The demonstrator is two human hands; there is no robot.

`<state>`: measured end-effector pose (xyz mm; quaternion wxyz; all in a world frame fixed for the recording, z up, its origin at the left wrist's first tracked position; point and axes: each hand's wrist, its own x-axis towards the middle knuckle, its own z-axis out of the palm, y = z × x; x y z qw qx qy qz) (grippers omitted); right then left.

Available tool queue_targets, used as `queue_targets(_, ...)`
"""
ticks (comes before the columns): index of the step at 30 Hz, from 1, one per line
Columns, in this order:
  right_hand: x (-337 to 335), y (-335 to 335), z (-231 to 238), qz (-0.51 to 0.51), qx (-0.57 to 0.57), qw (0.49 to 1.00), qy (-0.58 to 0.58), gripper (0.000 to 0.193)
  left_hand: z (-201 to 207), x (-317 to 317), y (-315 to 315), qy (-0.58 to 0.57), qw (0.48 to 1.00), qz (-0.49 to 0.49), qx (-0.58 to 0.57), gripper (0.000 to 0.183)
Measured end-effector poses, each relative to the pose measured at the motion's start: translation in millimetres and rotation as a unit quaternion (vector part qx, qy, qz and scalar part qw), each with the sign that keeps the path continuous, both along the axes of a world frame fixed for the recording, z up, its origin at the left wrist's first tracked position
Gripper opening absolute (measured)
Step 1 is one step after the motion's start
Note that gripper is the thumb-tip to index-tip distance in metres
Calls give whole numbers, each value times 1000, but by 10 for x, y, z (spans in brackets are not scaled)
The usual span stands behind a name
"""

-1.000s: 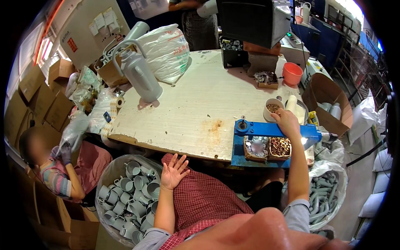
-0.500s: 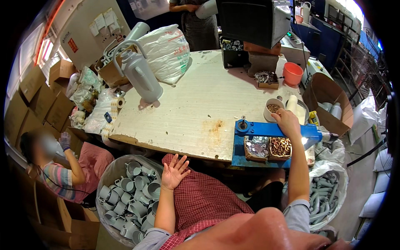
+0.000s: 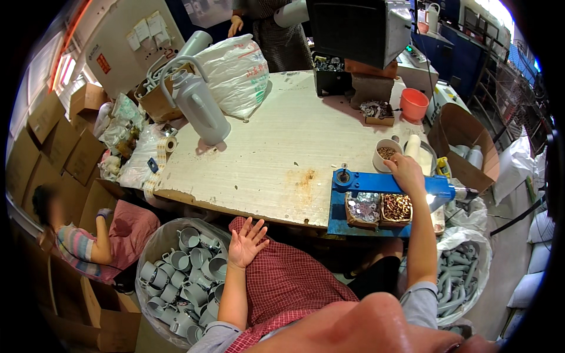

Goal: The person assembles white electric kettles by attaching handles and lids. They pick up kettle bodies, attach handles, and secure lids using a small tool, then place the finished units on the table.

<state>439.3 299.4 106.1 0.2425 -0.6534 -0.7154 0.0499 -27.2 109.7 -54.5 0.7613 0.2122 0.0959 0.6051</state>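
Holding left hand [image 3: 243,250] open, empty, over checked apron [image 3: 294,270]. Right hand [image 3: 406,172] laid over blue press [image 3: 372,183] at counter's [image 3: 265,159] front right, beside white cup [image 3: 379,162]; can't tell if gripping. Looks idle at press; for any pick-up, would need left fingers curled.

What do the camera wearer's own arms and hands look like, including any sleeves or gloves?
Short grey sleeves leave both forearms bare. The left hand and right hand are ungloved. No watch or bracelet is visible.
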Motion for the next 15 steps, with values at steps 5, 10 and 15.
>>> queue_targets(5,-10,-19,-23,3,10,1000,3,35,4,-11,-21,3,1000,3,-6,64)
queue_targets(10,54,-43,-24,7,15,1000,12,35,19,10,35,27,1000,0,-8,63)
queue_targets(15,87,45,-108,59,10,998,5,38,46,40,-44,69,997,34,-30,65)
